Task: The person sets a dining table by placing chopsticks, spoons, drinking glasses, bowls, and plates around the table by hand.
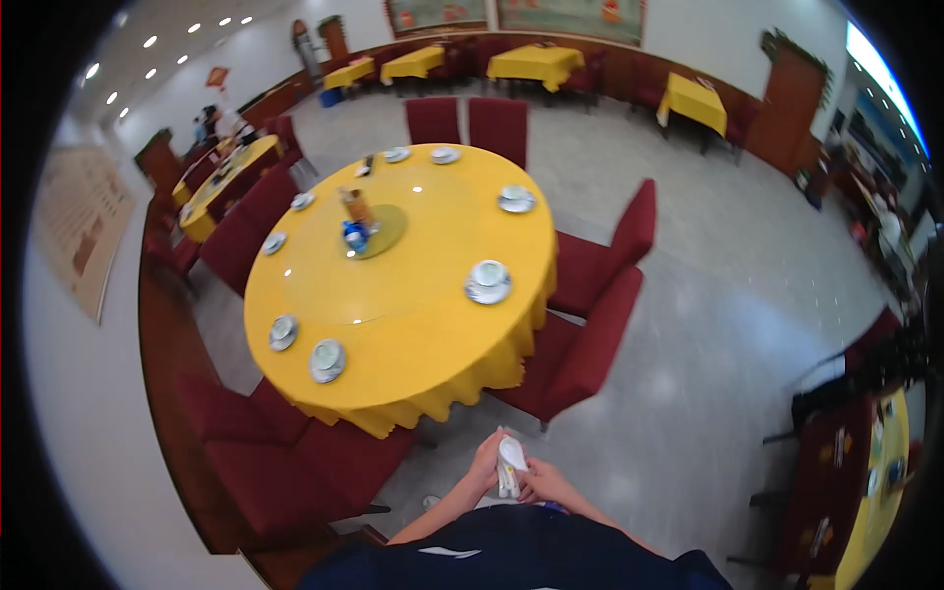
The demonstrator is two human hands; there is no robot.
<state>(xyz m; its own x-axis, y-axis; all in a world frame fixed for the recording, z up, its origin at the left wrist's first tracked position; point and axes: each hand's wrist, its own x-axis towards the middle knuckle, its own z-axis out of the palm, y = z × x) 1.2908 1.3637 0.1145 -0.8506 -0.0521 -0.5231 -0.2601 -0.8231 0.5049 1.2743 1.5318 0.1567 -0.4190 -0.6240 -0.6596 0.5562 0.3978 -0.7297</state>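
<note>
Dining hall with pale walls point(698, 29), a shiny grey floor point(678, 334) and round ceiling lights point(150, 41) at upper left, seen through a very wide, curved lens. At centre, a large round table point(413, 339) clothed in yellow, with dark red chairs point(598, 344) drawn up in pairs. Around its edge, eight pale cups point(489, 272) on saucers point(489, 298). On a clear turntable point(339, 300), a green disc point(389, 236), a brown holder point(356, 206) and a blue-and-white object point(355, 236), too blurred to name. At bottom centre, just in front of a dark shirt point(551, 551) and apart from the table's near edge, a small bundle, apparently white spoons point(509, 460), between two bare hands. Left hand point(485, 464) with fingers curled round the left side, gripping; right hand point(541, 480) with fingers bent against the lower right side, exact fingertip contact impossible to tell. On the shirt, a white slanting logo point(450, 553), brand unclear. On the left wall, a beige scroll point(84, 216) with columns of dark characters, too blurred to read. At lower right, gold marks point(839, 444) on chair backs beside another yellow-clothed table, equally unreadable. At upper right, a bright screen point(890, 79), contents washed out. Along the far wall, smaller yellow-clothed tables point(536, 64); at far left, blurred people point(231, 126) near a further table.
</note>
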